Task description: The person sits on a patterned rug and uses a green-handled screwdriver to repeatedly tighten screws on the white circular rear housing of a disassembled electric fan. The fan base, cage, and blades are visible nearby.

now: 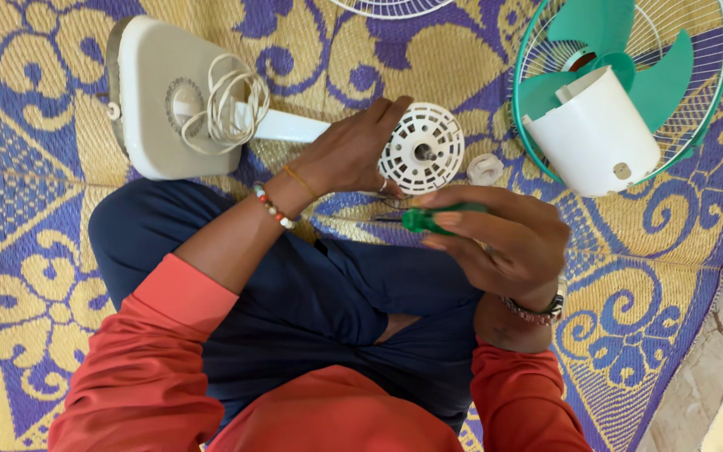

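Right hand point(504, 243): fingers curled shut around a green-handled screwdriver point(428, 219), handle pinched between thumb and fingertips; the shaft runs leftward from the handle, roughly level across the view, its tip mostly lost against the mat and the left hand, so I cannot tell what the tip touches. Left hand point(353, 151): lies just up and left of the right hand, fingers spread and pressed against the near rim of the white vented motor housing point(422, 149), steadying it rather than enclosing it. The housing sits directly beyond the right hand, close; its round face with the central metal shaft is turned up toward the camera. Left hand is the nearer one, in contact; right hand is apart from it. The housing's white stem runs off to the left to the fan base point(156, 100), which lies tipped, with a coiled white cord point(228, 105) on it. Just right of the housing: a small white plastic ring point(485, 168). Further right: white rear motor cover point(596, 134) resting on a green fan blade inside the green-rimmed wire guard point(717, 84). All on a patterned yellow-and-purple woven mat point(27, 251).
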